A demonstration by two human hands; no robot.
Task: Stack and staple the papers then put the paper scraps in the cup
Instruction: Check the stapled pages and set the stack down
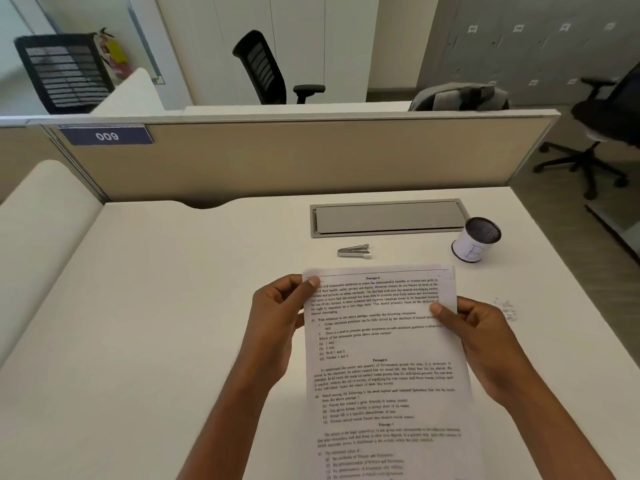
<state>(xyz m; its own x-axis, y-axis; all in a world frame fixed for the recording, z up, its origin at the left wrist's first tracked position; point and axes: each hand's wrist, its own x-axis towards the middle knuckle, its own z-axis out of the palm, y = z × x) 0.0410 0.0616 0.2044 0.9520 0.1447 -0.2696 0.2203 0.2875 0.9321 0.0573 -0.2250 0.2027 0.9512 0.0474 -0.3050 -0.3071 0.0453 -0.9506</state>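
I hold a stack of printed papers point(381, 358) above the white desk point(173, 306), its top edge toward the partition. My left hand point(277, 317) grips the stack's upper left edge, thumb on the page. My right hand point(485, 341) grips the right edge, thumb on top. A small silver stapler point(354, 251) lies on the desk just beyond the papers. A cup point(476, 239) with a dark mesh rim and a white paper label stands to the right of the stapler. A small pile of paper scraps point(507, 309) lies on the desk right of my right hand.
A grey cable-tray lid point(388, 218) is set into the desk behind the stapler. A beige partition point(294, 157) with a "009" sign closes the far side. Black office chairs stand beyond it and at the right, off the desk's right edge.
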